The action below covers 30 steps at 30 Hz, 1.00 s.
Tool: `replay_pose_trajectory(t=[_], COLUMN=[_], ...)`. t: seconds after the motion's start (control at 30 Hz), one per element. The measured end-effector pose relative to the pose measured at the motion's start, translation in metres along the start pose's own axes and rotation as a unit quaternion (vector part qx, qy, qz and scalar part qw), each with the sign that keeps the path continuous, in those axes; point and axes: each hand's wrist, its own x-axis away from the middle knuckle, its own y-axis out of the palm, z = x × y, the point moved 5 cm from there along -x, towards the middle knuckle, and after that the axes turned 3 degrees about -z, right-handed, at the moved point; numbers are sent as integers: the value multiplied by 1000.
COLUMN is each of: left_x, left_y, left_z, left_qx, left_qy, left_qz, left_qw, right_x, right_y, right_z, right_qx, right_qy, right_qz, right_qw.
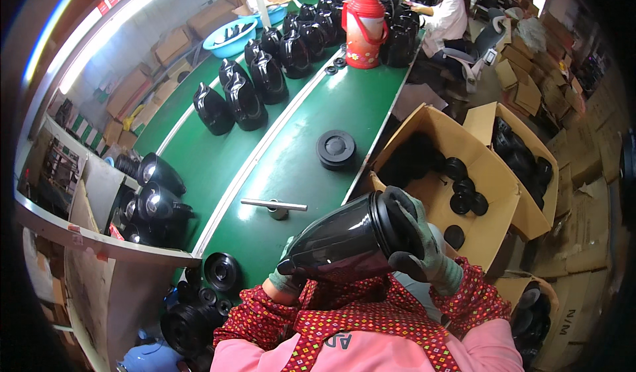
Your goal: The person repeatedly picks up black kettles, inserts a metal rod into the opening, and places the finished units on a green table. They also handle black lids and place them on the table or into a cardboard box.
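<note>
A glossy black thermos jug shell lies tilted across my front, its wide end toward the right. My left hand, in a grey-green glove, supports its narrower end from the left and below; most of those fingers are hidden behind it. At the wide end, my gloved right hand is wrapped round a black round cap, fingers over the top and thumb below. The cap sits against the shell's rim; whether it is threaded on I cannot tell. Beyond lie a metal T-shaped tool and stacked black discs.
Black jugs stand along the green workbench, with a red flask and a blue basin farther back. Cardboard boxes of black parts flank its right side. A person in white sits at the far end.
</note>
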Motion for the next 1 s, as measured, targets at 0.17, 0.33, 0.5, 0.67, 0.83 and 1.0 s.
replay_pose_trajectory(t=[0.17,0.33,0.5,0.67,0.83,1.0], left_x=[-4,-13,-2,-17,-13,-26], left_y=[-20,-22,-11,9,-17,0], left_z=[77,108,52,165,97,138], left_qx=[-302,-276,-135,-467,-184,-356], left_qy=[173,174,99,381,121,245], left_qz=[246,172,107,85,117,53], left_qw=[905,929,980,794,968,900], right_x=[15,48,34,47,33,50], right_y=[7,-13,-26,-6,-7,9], right_z=[32,59,-14,28,17,17], right_qx=[-248,-355,-27,-290,-329,-292], right_qy=[218,320,-126,259,92,268], right_qz=[119,-39,56,120,92,177], right_qw=[936,877,990,913,935,901])
